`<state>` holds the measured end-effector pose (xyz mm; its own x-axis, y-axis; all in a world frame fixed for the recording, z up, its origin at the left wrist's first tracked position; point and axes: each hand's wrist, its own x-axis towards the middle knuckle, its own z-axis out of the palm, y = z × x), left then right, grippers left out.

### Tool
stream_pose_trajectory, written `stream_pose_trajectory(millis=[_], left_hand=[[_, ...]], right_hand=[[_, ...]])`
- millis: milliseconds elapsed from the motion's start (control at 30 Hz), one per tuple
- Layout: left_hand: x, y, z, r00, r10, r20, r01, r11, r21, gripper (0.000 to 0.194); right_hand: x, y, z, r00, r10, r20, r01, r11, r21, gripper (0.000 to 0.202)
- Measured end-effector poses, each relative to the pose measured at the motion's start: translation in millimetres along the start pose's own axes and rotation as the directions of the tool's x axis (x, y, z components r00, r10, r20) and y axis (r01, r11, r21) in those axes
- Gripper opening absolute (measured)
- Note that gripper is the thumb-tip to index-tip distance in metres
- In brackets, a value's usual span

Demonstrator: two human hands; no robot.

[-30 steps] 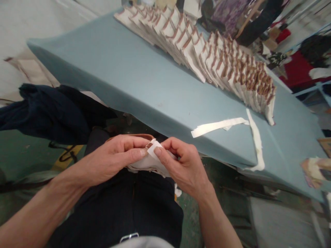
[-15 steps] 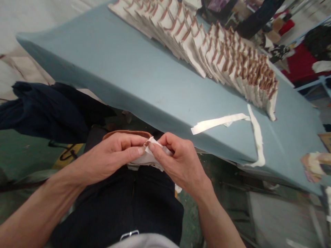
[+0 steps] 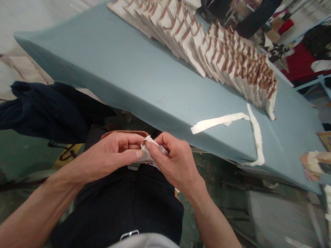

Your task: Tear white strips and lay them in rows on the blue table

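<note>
Close to my waist, my left hand (image 3: 113, 151) and my right hand (image 3: 170, 155) meet at a small piece of white fabric (image 3: 148, 153) with a brown edge. The right thumb and fingers pinch its folded upper corner. On the left side, my thumb and fingers are closed around the same piece, and part of it is hidden behind them. A brown curved band (image 3: 126, 132) shows above the left hand's fingers. Both hands are in front of the near edge of the blue-covered table (image 3: 103, 65).
Long rows of white pieces with brown edges (image 3: 191, 44) stand on the table's far side. Two white strips (image 3: 214, 123) lie near its front edge. Dark blue cloth (image 3: 46, 110) hangs at the left. A tan and white item (image 3: 311, 165) is at the far right.
Both hands have shifted slightly left with the fabric. The left thumb has moved a little away from the right thumb, and more of the fabric's folded corner shows.
</note>
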<state>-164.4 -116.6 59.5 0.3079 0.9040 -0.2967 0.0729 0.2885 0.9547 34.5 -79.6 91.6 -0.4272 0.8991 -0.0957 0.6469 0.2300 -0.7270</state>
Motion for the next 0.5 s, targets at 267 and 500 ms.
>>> stream_pose_trajectory(millis=[267, 500], left_hand=[[-0.4, 0.3, 2.1, 0.998, 0.03, -0.052, -0.029, 0.999, 0.021, 0.02], [-1.2, -4.6, 0.1, 0.998, 0.016, -0.06, -0.017, 1.0, -0.012, 0.021]], right_hand=[[-1.7, 2.9, 7.4, 0.997, -0.058, -0.044, 0.059, 0.998, 0.034, 0.028], [-2.2, 2.8, 5.5, 0.998, -0.047, -0.037, 0.048, 0.998, 0.027, 0.027]])
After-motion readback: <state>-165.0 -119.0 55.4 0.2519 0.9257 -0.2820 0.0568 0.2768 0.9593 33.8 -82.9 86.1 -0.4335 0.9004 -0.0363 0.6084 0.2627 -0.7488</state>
